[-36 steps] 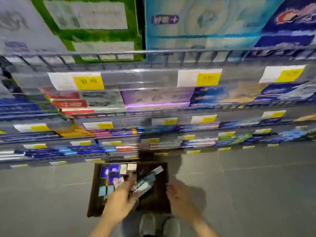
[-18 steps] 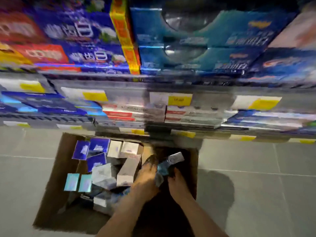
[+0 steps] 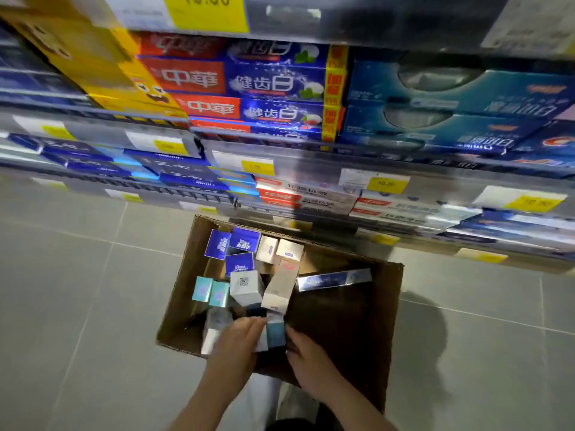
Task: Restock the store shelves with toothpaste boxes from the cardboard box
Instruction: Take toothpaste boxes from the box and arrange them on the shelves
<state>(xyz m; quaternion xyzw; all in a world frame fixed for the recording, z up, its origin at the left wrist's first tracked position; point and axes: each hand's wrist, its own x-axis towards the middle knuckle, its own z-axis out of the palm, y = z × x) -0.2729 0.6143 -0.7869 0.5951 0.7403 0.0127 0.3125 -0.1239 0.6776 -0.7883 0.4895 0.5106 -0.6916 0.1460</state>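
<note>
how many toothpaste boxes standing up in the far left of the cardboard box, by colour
Dark blue boxes: 3
Teal boxes: 2
Beige boxes: 2
Total: 7, all standing on end in the cardboard box; boxes lying or leaning nearer the hands are not counted.

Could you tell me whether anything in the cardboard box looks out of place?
Yes: in the cardboard box, one long silver-blue toothpaste box lies flat and alone on the right, while the others stand jumbled on end at the left.

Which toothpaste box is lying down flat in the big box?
The long silver-blue box, right of the others. It lies lengthwise; the rest stand on end.
</note>
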